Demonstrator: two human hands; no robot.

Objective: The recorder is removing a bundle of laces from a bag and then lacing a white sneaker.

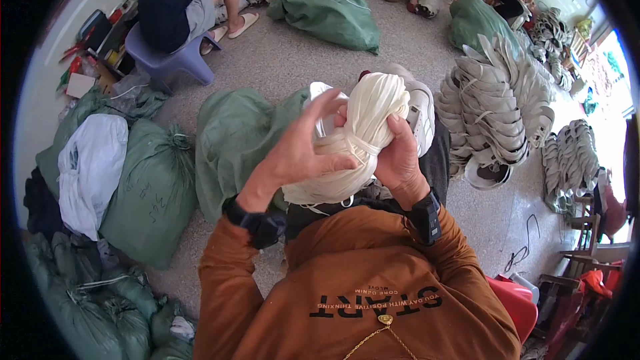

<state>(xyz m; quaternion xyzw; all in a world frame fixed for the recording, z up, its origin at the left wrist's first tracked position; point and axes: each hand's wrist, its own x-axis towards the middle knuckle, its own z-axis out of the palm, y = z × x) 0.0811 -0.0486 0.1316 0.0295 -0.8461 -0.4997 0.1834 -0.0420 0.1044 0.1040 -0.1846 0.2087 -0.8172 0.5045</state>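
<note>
In front of my chest is a thick skein of cream-white flat laces [373, 103], tied round its middle with a strand of the same stuff. My right hand [400, 157] grips it from the right, thumb on the near side and the other fingers mostly hidden behind. On the left side, my left hand [297, 143] is spread wide, its thumb lying against the lower half of the skein. A few loose ends dangle below. Just behind the skein, a white shoe [420, 117] shows partly at my knees.
Grey-white shoe uppers [483, 110] stand in stacks on the floor to the right. Tied green sacks [157, 193] lie to the left, one [227, 140] against my legs. A person on a purple stool [167, 57] sits far left; others sit at the back. A red seat [513, 303] is behind my right.
</note>
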